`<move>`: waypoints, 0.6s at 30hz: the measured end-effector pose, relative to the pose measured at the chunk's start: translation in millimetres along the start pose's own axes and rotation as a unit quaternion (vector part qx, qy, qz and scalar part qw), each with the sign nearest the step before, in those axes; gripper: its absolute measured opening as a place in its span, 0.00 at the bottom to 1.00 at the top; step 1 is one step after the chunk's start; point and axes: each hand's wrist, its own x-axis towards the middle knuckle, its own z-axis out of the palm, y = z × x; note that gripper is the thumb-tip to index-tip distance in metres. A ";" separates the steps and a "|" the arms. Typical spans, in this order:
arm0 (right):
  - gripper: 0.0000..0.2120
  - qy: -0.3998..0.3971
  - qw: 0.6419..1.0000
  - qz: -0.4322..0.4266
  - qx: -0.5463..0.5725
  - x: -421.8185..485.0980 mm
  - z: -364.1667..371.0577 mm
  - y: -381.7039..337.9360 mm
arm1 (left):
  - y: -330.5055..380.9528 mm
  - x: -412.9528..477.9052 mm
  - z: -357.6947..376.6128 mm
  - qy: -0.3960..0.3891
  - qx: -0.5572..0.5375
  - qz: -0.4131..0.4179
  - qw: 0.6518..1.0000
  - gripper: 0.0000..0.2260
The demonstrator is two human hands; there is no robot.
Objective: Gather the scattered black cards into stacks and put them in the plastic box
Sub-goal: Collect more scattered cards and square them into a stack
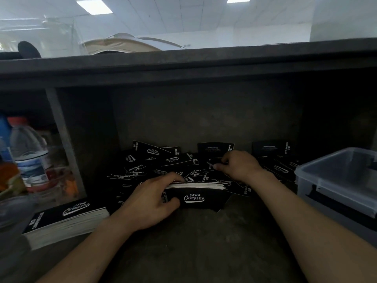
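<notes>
Two gathered stacks of black cards were observed. One stack (201, 196) was gripped by the left hand (152, 203), thumb on its printed face and fingers curled over its white upper edge. Its long axis ran left to right, with the printed face turned toward the camera. The second stack (67, 217) lay flat at the near left, untouched, its long axis running from near left to far right. Loose cards (163, 162), too many to count, lay overlapping at mixed angles behind the held stack on the dark shelf (204, 242). The right hand (238, 165) pinched a single card (213, 161) in that heap. One plastic box (342, 180) stood at the right, apart from both stacks. One water bottle (28, 152) stood at the far left
</notes>
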 end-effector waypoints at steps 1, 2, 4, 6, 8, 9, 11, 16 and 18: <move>0.24 0.015 0.999 0.007 0.035 -1.7 -3.9 -1.6 | -1.3 0.4 1.2 0.004 -0.004 0.007 1.000 0.13; 0.24 0.035 0.996 0.013 0.081 -2.8 -7.7 -3.0 | -2.8 0.7 2.7 0.007 -0.009 0.010 1.000 0.10; 0.20 0.092 0.979 0.001 0.180 -4.5 -14.6 -5.6 | -4.2 1.5 5.4 0.016 -0.021 0.000 1.000 0.06; 0.19 0.125 0.955 -0.038 0.265 -7.5 -17.9 -9.6 | -4.1 2.0 7.7 0.023 -0.031 -0.014 0.999 0.06; 0.26 0.106 0.923 -0.063 0.364 -8.2 -14.3 -10.7 | -2.7 1.8 8.1 0.022 -0.043 -0.020 0.999 0.08; 0.28 0.094 0.905 -0.060 0.411 -8.6 -12.4 -11.3 | -2.1 1.4 7.6 0.019 -0.051 -0.020 0.998 0.10; 0.28 0.088 0.874 -0.045 0.475 -10.1 -12.4 -12.6 | -2.2 0.3 6.6 0.009 -0.059 -0.017 0.998 0.16; 0.21 0.144 0.818 -0.044 0.556 -13.3 -21.7 -12.6 | -3.8 0.6 6.0 0.017 -0.026 -0.009 0.999 0.15; 0.13 0.172 0.799 -0.016 0.576 -15.3 -25.5 -15.9 | -4.0 1.2 6.0 0.014 -0.012 -0.008 1.000 0.11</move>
